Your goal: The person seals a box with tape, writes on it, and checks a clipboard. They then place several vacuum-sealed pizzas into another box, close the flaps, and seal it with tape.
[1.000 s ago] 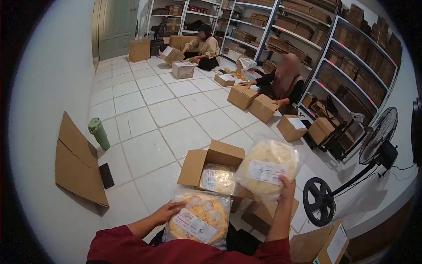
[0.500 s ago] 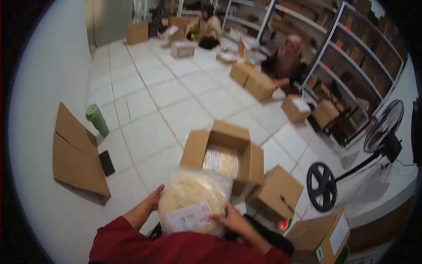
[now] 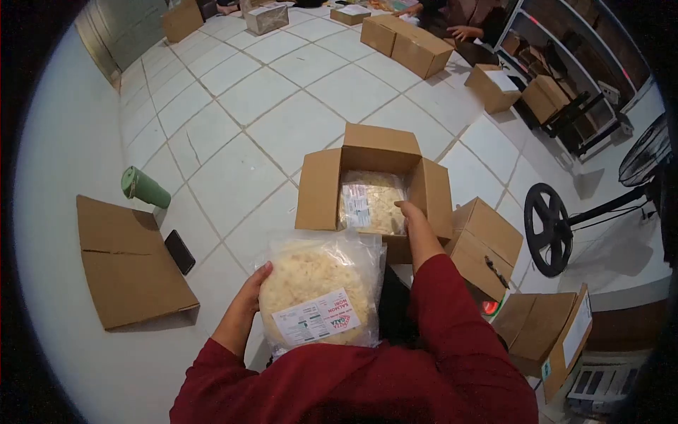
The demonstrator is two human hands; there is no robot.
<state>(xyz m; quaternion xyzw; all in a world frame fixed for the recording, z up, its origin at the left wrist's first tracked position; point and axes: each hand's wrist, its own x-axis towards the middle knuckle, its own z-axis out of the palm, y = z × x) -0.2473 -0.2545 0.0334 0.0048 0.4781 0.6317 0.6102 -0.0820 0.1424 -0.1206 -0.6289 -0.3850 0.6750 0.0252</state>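
Observation:
My left hand [image 3: 251,288] grips the left edge of a clear plastic package [image 3: 311,290] that holds round pale flatbreads and bears a white label. It rests close against my body. My right hand [image 3: 413,218] reaches into an open cardboard box [image 3: 318,189], at the right edge of a similar package [image 3: 372,203] lying inside. The right thumb shows, while the other fingers are hidden, so a hold cannot be made out.
A folded cardboard sheet [image 3: 134,261], a phone [image 3: 179,252] and a green tumbler [image 3: 146,187] are at the left. Right of the open box stand a closed box [image 3: 487,244], another carton [image 3: 537,325] and a fan [image 3: 547,230]. Further boxes [image 3: 406,46] and a person's hand [image 3: 464,32] are beyond.
My right hand has left the held package and moved forward into the open box. My left hand still holds its package. The view has tilted down.

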